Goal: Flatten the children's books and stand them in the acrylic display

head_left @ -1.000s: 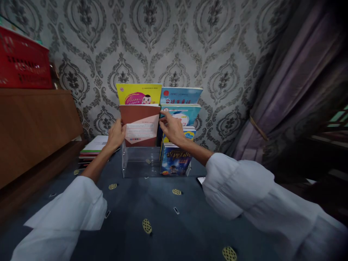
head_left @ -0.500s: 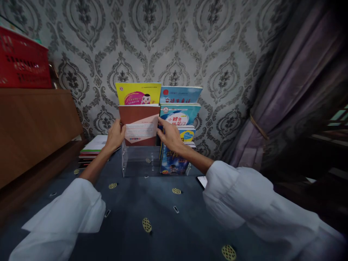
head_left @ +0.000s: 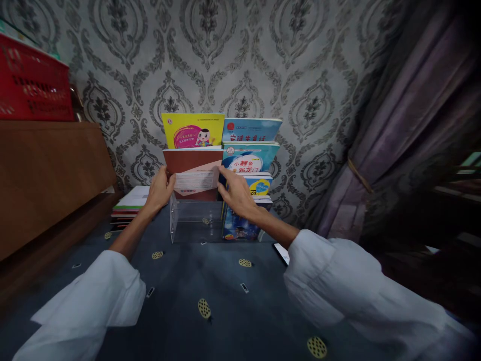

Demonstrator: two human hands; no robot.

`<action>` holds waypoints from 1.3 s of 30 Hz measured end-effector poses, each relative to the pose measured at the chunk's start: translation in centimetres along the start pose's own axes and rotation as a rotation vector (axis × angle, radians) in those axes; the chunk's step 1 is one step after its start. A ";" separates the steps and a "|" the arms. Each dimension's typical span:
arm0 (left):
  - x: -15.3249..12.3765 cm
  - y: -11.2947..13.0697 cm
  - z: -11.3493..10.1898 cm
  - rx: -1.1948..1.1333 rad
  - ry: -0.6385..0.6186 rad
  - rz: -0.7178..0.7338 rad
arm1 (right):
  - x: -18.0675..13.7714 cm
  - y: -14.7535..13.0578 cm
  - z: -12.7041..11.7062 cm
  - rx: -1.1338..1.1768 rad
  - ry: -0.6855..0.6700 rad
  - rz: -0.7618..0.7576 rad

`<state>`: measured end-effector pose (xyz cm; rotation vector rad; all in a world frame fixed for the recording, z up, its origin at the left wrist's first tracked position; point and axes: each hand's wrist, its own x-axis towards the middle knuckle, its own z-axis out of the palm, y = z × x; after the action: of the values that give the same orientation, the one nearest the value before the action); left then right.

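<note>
1. Brown book [head_left: 193,163]: upright at the left half of a clear rack [head_left: 172,223]; whether its lower edge is seated, I cannot tell. Well to its left, a red basket [head_left: 35,82] sits on a wooden cabinet [head_left: 52,170].
2. Stack of books [head_left: 130,203]: flat on the dark blue cloth [head_left: 176,321], near the rack.
3. Left hand [head_left: 160,189]: holding the brown book's left edge, thumb in front.
4. Yellow book [head_left: 191,129]: behind the brown book, its top showing.
5. Right hand [head_left: 237,191]: thumb and fingers narrowed on the brown book's right edge.
6. Blue books [head_left: 268,152]: upright in the rack's right half, partly behind that hand.
7. Phone [head_left: 281,253]: on the cloth, beside the right sleeve [head_left: 330,281].
8. Purple curtain [head_left: 356,170]: gathered by a tie.
</note>
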<state>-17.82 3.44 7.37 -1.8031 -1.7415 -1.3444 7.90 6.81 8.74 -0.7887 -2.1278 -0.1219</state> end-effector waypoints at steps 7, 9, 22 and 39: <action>-0.6 -0.6 0.0 -0.054 -0.015 0.014 | -1.3 -0.4 0.3 -0.041 -0.003 -0.034; -0.9 -0.6 0.0 -0.090 -0.027 0.031 | -1.7 -0.5 0.4 -0.059 0.004 -0.030; -6.3 -9.5 -1.3 0.344 -0.257 -0.305 | -12.8 -4.5 1.8 0.146 -0.081 -0.126; -7.7 -15.7 0.1 0.639 -0.611 -0.254 | -23.4 -5.6 7.4 0.341 -0.289 0.192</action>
<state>-30.53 2.25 -4.55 -1.7234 -2.3997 -0.1950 10.03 -6.60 -12.41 -0.8370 -2.2405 0.4711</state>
